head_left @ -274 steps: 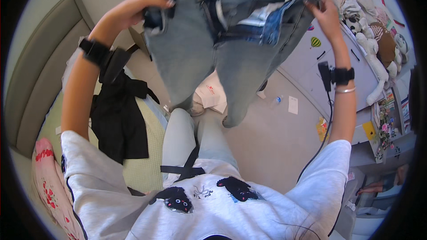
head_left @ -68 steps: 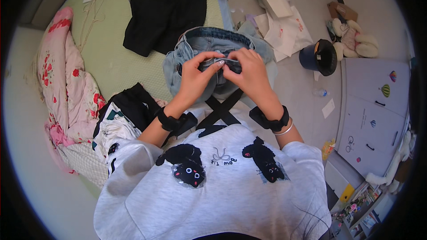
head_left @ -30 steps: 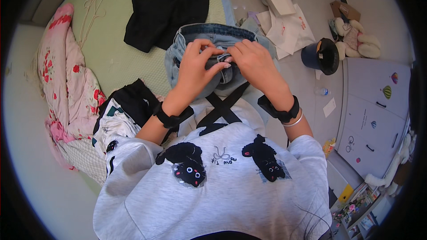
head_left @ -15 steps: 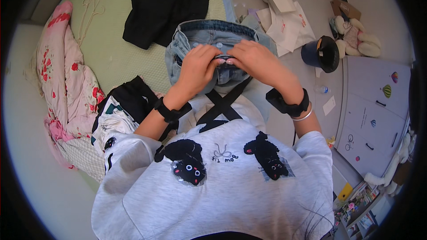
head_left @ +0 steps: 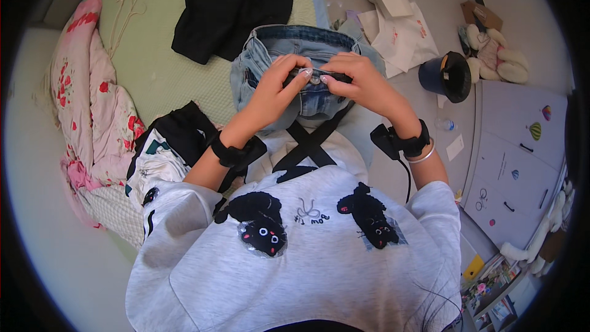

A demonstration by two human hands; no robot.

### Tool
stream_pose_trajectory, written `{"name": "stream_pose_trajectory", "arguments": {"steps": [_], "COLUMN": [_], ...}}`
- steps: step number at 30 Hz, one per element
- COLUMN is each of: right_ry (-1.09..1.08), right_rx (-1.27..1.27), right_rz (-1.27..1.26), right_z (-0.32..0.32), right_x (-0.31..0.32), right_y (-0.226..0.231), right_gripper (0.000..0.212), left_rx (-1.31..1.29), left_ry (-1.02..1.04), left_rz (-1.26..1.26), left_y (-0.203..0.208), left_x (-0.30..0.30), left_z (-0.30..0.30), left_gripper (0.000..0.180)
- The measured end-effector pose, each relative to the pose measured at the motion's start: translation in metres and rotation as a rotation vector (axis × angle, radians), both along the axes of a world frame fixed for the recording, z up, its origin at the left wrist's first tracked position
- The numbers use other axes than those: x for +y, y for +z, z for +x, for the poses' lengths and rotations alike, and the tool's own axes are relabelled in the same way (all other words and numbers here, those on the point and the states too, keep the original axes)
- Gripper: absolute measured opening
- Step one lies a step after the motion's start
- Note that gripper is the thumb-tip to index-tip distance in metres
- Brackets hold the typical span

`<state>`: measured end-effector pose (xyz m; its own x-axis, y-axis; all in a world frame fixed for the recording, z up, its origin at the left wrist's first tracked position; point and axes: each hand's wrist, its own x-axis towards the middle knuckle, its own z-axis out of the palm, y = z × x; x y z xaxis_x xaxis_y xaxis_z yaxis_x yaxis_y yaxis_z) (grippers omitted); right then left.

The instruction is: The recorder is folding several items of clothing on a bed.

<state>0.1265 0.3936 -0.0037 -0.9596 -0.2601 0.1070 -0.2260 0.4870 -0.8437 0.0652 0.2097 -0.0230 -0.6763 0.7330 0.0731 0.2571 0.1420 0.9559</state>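
Observation:
A pair of light blue jeans (head_left: pixel 249 64) lies in front of me with its waist opening spread. My left hand (head_left: pixel 283 86) pinches the near waistband from the left, thumb close to the metal button (head_left: pixel 315 79). From the right, my right hand (head_left: pixel 352 80) grips the same waistband, its thumb next to that button. Both hands are closed on the denim, almost meeting at the button. The fingertips behind the waistband are partly hidden. The far waistband stands up in an arc beyond my hands.
A black garment (head_left: pixel 236 9) lies on the green bedspread (head_left: pixel 153 43). At left are a pink floral quilt (head_left: pixel 92 110) and dark and white clothes (head_left: pixel 184 132). To the right stand a dark bin (head_left: pixel 444 77), white bags (head_left: pixel 405 40), a plush toy (head_left: pixel 498 58) and a grey cabinet (head_left: pixel 516 147).
My thumbs have moved to the front of the waistband, which has turned so the metal button shows. My right wrist has rotated slightly.

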Motion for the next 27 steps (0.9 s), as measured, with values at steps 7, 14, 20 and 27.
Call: {"name": "stream_pose_trajectory", "arguments": {"steps": [7,14,20,27], "right_ry": [-0.074,-0.189,-0.237,-0.202], "right_rx": [-0.028,0.139,0.088,0.060], "right_rz": [0.058,0.212,0.153,0.103], "right_z": [0.001,0.006,0.007,0.011], "right_x": [-0.001,-0.010,-0.009,-0.005], "right_y": [0.003,0.007,0.006,0.005], "right_gripper": [0.017,0.016,0.017,0.017], "left_rx": [0.211,0.029,-0.319,-0.450], "left_ry": [0.066,0.014,-0.044,-0.129], "left_rz": [-0.185,-0.127,-0.050,-0.106], "left_y": [0.006,-0.003,0.003,0.017], "left_x": [0.002,0.000,-0.003,0.000], "left_z": [0.004,-0.002,-0.011,-0.008], "left_gripper": [0.011,0.011,0.013,0.022]}}
